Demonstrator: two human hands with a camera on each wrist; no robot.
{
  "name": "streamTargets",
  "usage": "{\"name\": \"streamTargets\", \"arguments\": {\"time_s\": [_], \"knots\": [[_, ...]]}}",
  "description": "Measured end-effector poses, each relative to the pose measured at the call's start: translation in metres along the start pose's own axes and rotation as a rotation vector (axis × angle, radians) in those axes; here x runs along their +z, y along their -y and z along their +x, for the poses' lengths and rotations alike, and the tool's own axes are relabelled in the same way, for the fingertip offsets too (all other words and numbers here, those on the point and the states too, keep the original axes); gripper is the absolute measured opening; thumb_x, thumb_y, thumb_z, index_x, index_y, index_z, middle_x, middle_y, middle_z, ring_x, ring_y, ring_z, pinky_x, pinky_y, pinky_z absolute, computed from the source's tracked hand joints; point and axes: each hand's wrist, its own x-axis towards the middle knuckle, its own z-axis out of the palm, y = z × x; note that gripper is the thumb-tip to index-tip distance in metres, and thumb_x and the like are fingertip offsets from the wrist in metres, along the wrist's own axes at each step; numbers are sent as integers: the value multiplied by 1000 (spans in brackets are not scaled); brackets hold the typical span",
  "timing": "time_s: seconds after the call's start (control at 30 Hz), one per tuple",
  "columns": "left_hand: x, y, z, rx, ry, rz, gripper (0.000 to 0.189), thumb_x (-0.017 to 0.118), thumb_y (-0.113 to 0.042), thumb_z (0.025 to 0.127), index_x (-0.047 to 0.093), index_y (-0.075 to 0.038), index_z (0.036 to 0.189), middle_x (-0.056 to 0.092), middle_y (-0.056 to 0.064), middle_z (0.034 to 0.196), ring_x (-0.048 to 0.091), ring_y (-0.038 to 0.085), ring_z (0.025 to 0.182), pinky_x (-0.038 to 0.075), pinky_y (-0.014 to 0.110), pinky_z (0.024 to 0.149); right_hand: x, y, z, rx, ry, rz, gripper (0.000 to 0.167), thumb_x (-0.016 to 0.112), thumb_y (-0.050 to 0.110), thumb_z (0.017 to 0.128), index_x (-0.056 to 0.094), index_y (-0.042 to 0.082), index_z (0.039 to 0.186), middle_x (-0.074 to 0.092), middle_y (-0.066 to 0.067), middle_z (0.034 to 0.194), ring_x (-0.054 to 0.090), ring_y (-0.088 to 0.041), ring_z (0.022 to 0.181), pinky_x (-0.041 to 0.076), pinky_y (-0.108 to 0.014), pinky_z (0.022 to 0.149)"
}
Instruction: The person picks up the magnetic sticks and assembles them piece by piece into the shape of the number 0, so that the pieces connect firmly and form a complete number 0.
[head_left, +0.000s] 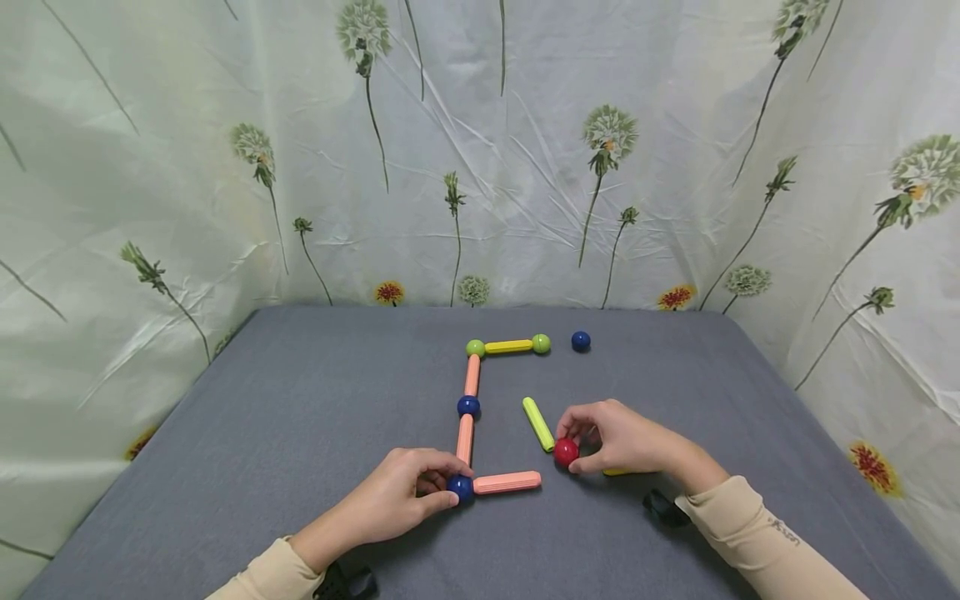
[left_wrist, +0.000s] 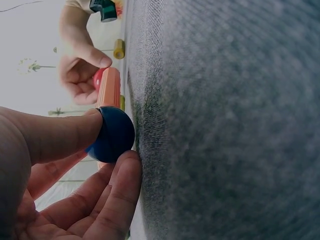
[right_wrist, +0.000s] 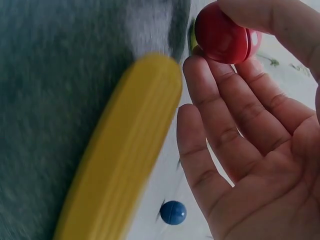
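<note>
1. Head view, left side: the left hand point(head_left: 411, 493) pinches a dark blue ball point(head_left: 461, 488) at the near corner of a chain laid on grey cloth point(head_left: 300, 400). From it a salmon rod point(head_left: 507, 482) points right, while a second salmon rod point(head_left: 465, 439) leads away to a middle blue ball point(head_left: 468, 406), a third salmon rod point(head_left: 472, 375), a green ball point(head_left: 476, 348), a yellow rod point(head_left: 508, 346) and an end green ball point(head_left: 541, 343).
2. Head view, right side: the right hand point(head_left: 622, 433) grips a red ball point(head_left: 566, 452) just beside a lime rod point(head_left: 538, 424); I cannot tell whether they touch. A loose yellow rod point(head_left: 618, 472) is mostly hidden under that hand. A lone blue ball point(head_left: 581, 341) sits right of the end green ball, apart.
3. Left wrist view: thumb and fingertips hold the dark blue ball from opposite sides; the salmon rod extends beyond it, partly covering the red ball.
4. Right wrist view: the red ball is held between thumb and fingers, with the loose yellow rod lying near the hand.
</note>
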Motion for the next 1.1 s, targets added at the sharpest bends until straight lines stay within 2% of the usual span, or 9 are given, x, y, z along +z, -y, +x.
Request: {"name": "streamTargets", "arguments": {"time_s": [0.2, 0.4, 1.1], "knots": [[0, 0, 0, 1, -3, -8, 23, 78, -10, 99, 79, -16, 121, 76, -4, 110, 69, 3, 94, 59, 18, 82, 8, 3, 0, -30, 26, 16, 31, 90, 20, 86, 72, 18, 111, 73, 10, 101, 67, -3, 95, 58, -26, 88], [0, 1, 0, 1, 2, -10, 23, 78, -11, 99, 78, -17, 121, 76, -4, 109, 69, 3, 94, 59, 17, 82, 13, 9, 0, -13, 59, 35, 34, 91, 21, 86, 72, 17, 113, 74, 9, 103, 68, -4, 96, 58, -26, 88], [0, 1, 1, -8, 8, 5, 23, 78, -11, 99, 78, -16, 122, 76, -6, 108, 69, 4, 94, 59, 17, 81, 18, 13, 1, 1, 79, 26, 31, 90, 24, 87, 72, 21, 112, 73, 12, 103, 67, -7, 97, 54, -25, 86]]}}
